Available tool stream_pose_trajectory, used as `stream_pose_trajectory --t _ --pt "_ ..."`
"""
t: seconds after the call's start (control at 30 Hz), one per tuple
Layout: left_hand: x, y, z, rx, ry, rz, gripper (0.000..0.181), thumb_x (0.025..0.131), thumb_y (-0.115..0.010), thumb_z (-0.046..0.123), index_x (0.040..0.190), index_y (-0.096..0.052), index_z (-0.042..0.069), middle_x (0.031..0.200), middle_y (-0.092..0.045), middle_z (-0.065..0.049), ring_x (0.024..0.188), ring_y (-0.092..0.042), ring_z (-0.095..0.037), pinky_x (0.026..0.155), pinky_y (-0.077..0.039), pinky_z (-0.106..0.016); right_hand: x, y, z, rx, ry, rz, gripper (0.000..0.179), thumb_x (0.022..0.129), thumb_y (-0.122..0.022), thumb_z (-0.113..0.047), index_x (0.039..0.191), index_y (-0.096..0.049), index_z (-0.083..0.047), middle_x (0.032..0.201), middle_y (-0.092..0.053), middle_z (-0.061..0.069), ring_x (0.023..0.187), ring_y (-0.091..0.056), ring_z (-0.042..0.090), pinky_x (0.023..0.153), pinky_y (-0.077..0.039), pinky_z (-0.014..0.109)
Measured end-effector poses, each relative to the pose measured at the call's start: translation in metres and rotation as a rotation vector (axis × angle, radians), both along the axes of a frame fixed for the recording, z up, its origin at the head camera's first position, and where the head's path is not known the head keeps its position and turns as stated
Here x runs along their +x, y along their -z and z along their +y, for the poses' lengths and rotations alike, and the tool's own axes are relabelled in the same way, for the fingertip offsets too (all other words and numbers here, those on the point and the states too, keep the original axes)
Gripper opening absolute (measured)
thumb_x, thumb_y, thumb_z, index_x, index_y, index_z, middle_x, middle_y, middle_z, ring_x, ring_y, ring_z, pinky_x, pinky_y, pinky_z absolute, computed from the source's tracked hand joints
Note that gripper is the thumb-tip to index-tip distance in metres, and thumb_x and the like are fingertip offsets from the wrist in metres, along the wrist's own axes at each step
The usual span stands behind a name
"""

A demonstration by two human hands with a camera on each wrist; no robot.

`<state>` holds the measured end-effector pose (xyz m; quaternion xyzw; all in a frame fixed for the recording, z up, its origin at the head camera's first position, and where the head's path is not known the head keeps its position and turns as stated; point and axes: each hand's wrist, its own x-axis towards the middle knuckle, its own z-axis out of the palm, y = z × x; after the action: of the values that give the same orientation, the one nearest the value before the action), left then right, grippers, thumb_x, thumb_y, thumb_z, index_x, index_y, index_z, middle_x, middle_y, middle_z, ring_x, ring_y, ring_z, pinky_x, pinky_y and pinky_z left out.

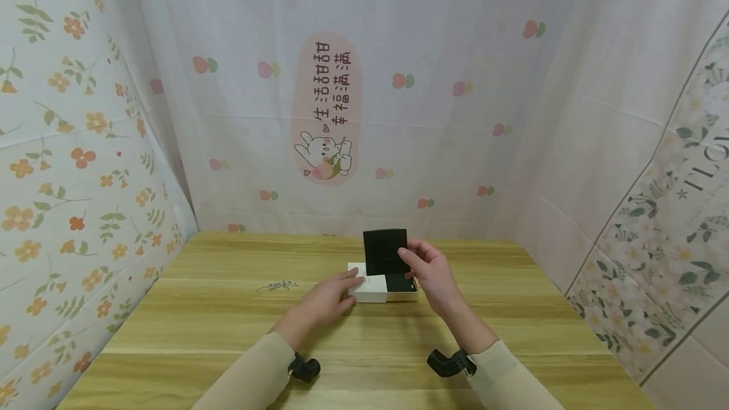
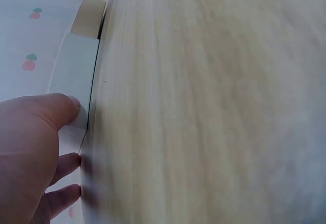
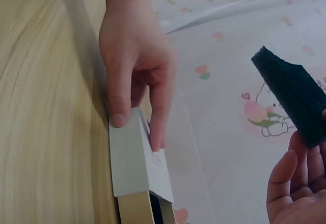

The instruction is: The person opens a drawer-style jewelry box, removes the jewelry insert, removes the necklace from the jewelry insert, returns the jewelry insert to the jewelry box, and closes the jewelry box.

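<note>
A white box sleeve point(image 1: 370, 291) lies on the table, with a tan drawer point(image 1: 402, 297) slid partly out of its right end. The drawer looks black inside. My left hand point(image 1: 329, 300) holds the sleeve by its left end; in the left wrist view the thumb presses its near side point(image 2: 76, 71). Above the drawer, my right hand point(image 1: 435, 274) pinches a flat black square pad point(image 1: 384, 252) by its right edge and keeps it raised. From the right wrist, the pad point(image 3: 293, 94) looks like foam with a notch in one edge.
A thin silvery-blue chain-like piece point(image 1: 280, 285) lies on the wooden table point(image 1: 228, 315), left of the box. Patterned cloth point(image 1: 250, 112) hangs behind the table and along both sides. Each wrist wears a black camera strap point(image 1: 450, 363).
</note>
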<state>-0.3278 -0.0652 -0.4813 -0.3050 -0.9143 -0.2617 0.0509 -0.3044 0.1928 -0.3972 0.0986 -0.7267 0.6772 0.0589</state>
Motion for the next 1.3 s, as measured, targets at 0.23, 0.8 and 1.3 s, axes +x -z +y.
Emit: stream_pose_trajectory --t 0.23,0.8,1.3 --pt "-0.002 0.001 0.000 0.006 0.000 -0.010 0.051 0.106 -0.071 0.010 0.156 -0.062 0.009 0.170 -0.050 -0.018 0.153 -0.054 -0.041 0.123 -0.048 -0.056 -0.003 -0.003 0.001 -0.004 0.028 -0.004 0.030 0.110 -0.069 -0.019 0.129 -0.067 0.003 0.108 -0.067 -0.004 0.103 -0.059 0.018 0.079 -0.059 0.026" --pt "-0.001 0.000 0.000 -0.006 -0.005 -0.019 0.052 0.107 -0.070 0.010 0.158 -0.060 0.010 0.171 -0.048 -0.017 0.151 -0.056 -0.039 0.100 -0.056 -0.046 -0.009 0.000 0.006 -0.038 0.064 -0.040 0.021 0.110 -0.068 -0.018 0.123 -0.066 -0.001 0.107 -0.064 -0.006 0.107 -0.056 0.019 0.080 -0.060 0.027" --pt "0.000 -0.004 0.000 0.004 0.010 -0.020 0.052 0.107 -0.069 0.008 0.157 -0.060 0.006 0.170 -0.049 -0.020 0.152 -0.054 -0.043 0.120 -0.051 -0.057 -0.021 0.017 0.015 0.014 0.117 -0.074 0.030 0.111 -0.067 -0.021 0.130 -0.067 0.002 0.108 -0.069 -0.005 0.103 -0.061 0.018 0.084 -0.061 0.030"
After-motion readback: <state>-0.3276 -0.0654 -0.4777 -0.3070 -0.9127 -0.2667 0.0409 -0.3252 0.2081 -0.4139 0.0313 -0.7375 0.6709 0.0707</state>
